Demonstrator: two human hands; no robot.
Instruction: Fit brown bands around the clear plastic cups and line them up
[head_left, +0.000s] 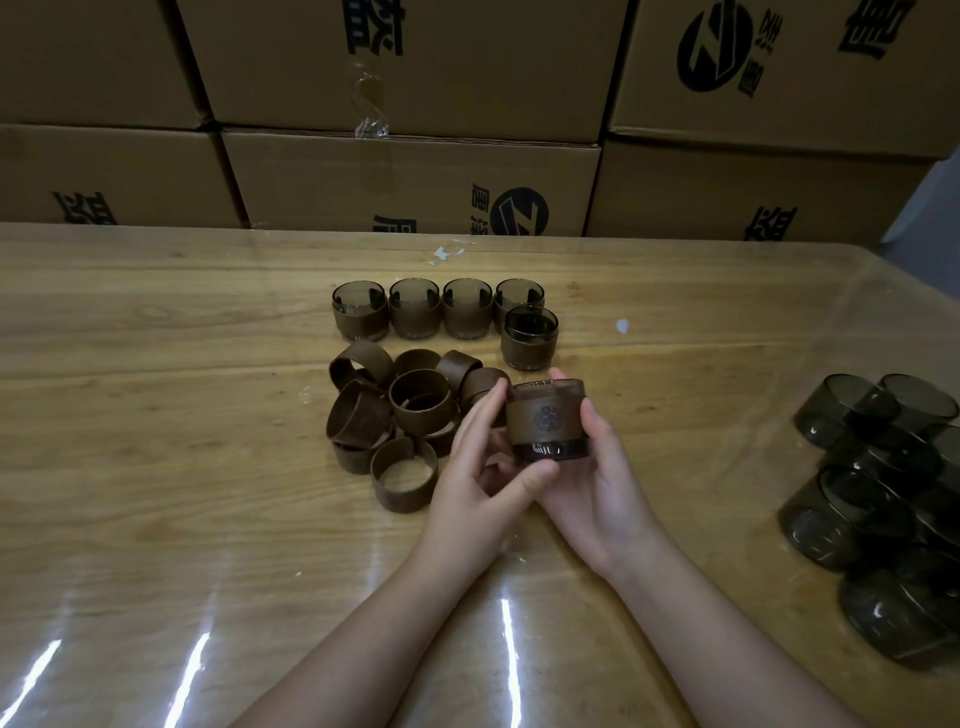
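While the left hand (480, 470) is pinching the cup (556, 451) between thumb and fingertips, the right hand (597, 483) is gripping it from the other side, both holding it just above the table (156, 467). A brown band (540, 415) is sitting round the cup, its printed mark facing the camera. Just to the left, loose bands (400, 415) are lying in a heap. Beyond them, four banded cups (439, 307) are standing in a row, with a fifth banded cup (530, 338) standing just in front of the rightmost. Bare cups (883, 499) are lying piled at far right, and cardboard boxes (415, 176) are sitting stacked behind.
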